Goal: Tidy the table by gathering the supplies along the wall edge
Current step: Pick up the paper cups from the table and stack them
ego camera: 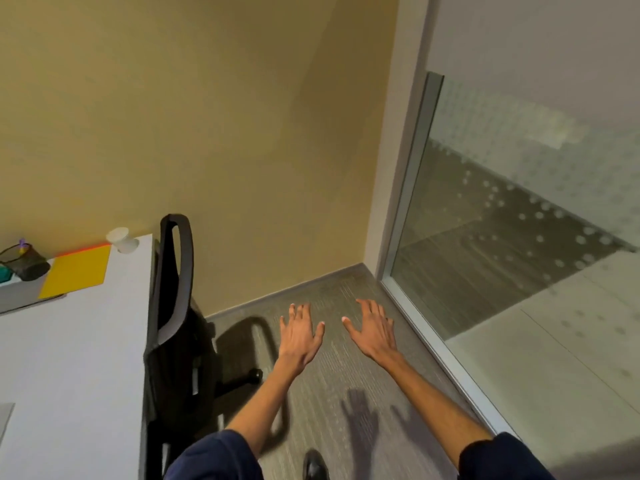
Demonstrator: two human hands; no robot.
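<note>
my left hand (299,336) and right hand (372,332): both grips released, fingers spread, palms down over the carpet, holding nothing | supplies far left of my grips on the white surface (69,358): yellow notepad (77,270), white cup (121,240), dark pouch (26,263) by the wall | black office chair (176,306) between

Lighting is warm and pretty even, coming from above and behind me I'd guess, since my hands throw soft dark shadows (360,414) onto the carpet (332,362) close to me, and the chair (176,327) casts one too. The whole frame is soft, a bit smeared. Wide-angle lens bends the wall (207,116) lines at the edges. Glass panel (519,237) shows hazy pale reflections.
</note>
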